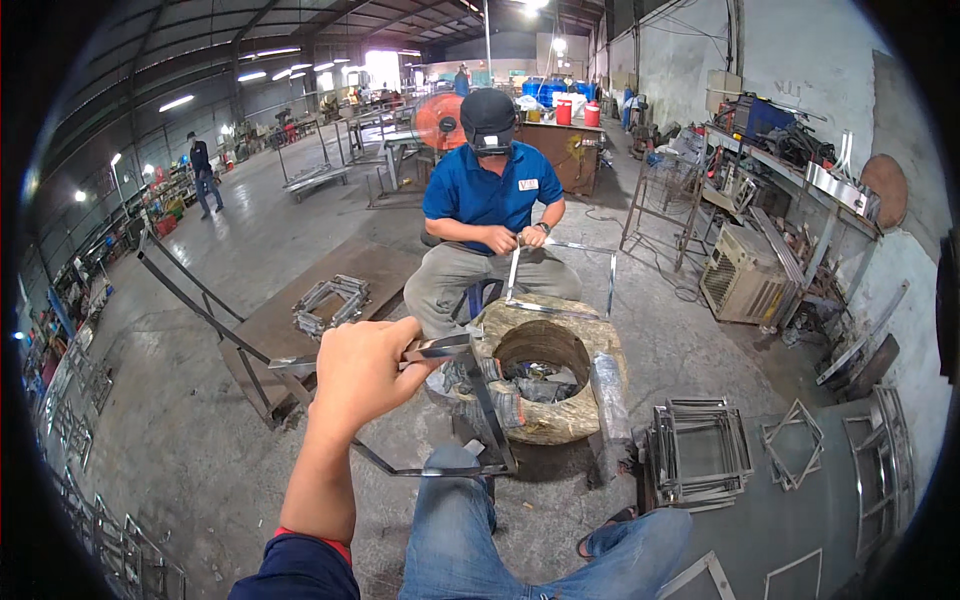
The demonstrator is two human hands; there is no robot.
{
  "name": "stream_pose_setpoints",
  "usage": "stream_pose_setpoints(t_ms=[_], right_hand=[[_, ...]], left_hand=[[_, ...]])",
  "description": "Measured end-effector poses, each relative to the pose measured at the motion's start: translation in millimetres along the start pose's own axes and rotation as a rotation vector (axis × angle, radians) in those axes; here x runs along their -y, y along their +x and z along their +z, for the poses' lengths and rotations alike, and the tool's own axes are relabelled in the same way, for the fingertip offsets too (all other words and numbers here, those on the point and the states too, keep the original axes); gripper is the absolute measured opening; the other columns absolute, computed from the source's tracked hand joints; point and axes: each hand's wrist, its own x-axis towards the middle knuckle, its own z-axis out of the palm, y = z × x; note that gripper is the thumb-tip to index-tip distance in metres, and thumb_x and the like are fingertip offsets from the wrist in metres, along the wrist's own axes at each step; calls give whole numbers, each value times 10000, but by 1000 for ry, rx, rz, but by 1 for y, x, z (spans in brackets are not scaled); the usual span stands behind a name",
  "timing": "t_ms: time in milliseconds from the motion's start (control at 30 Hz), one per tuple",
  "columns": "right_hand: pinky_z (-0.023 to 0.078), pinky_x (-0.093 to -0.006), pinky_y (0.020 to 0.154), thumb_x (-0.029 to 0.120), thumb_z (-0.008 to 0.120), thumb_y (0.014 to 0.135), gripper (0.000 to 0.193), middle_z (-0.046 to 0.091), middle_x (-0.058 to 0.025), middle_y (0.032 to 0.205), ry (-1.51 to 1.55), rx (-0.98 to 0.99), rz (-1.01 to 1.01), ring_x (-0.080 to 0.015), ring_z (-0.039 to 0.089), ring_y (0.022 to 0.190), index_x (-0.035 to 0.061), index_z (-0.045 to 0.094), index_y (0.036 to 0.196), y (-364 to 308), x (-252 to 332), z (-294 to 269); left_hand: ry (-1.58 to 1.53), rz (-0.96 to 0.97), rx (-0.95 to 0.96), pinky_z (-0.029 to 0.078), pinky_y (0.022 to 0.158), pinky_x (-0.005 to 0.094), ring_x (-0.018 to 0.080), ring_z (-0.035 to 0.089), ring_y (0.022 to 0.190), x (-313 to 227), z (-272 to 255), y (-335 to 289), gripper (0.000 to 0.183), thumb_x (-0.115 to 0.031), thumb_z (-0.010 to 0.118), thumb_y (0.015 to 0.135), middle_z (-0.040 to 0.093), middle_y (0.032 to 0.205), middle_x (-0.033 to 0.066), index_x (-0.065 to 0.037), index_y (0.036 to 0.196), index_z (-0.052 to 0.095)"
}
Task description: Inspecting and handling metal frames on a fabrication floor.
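My left hand (365,372) is closed around the top bar of a square frame (492,425) of thin steel strip, which hangs tilted in front of my knees. The frame leans against a worn, ring-shaped tyre-like block (560,422) on the floor, with scraps lying in its hollow. My right hand is out of sight. Across the block sits a person in a blue shirt and dark cap (487,190), both hands on another steel strip frame (560,280).
A stack of finished square frames (700,452) lies on the floor at right, with loose frames (792,440) beyond it. More frames (332,300) rest on a steel sheet at left. An air-conditioner unit (740,275) and cluttered racks line the right wall. Another person (203,172) stands far left.
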Motion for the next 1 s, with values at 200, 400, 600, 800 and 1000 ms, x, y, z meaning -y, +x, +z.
stream_pose_setpoints(t_ms=[200, 400, 600, 800, 1000], right_hand=[[509, -469, 887, 441, 682, 890, 576, 680, -263, 1080, 130, -140, -16, -413, 647, 1010, -47, 614, 1189, -35, 38, 1], [510, -472, 878, 476, 739, 840, 615, 680, -257, 1077, 344, -572, -229, -411, 650, 1007, -34, 615, 1160, -57, 113, -93], [464, -307, 749, 172, 699, 911, 529, 580, -89, 963, 747, -707, -995, -165, 528, 826, -61, 468, 1327, 13, 238, -199], [441, -266, 687, 98, 775, 822, 492, 583, -31, 869, 828, -362, -1164, -119, 515, 758, -20, 522, 1228, -43, 392, -199], [448, -262, 504, 152, 813, 810, 402, 678, -114, 707, 880, 55, -1434, -103, 611, 573, 22, 534, 1068, -147, 501, -119]], left_hand=[[-35, 31, 42, 471, 552, 356, 269, 665, 617, 11, -7, 0, 414, -472, 756, 759, 656, 631, 71, -79, 833, 646], [-102, 35, 223, 481, 605, 397, 336, 656, 666, 17, -15, 16, 470, -529, 648, 858, 661, 695, 125, -61, 896, 658], [-536, 196, 556, 470, 621, 385, 305, 645, 674, 10, -12, 52, 330, -329, 523, 1000, 620, 704, 133, -69, 1183, 609], [-416, 321, 398, 458, 617, 405, 311, 628, 647, -7, 14, 63, 304, -332, 512, 1001, 633, 718, 127, -125, 1200, 613], [-372, 307, 486, 483, 692, 411, 323, 664, 782, -21, 33, 85, 363, -398, 484, 1017, 698, 866, 122, -108, 1188, 619]])
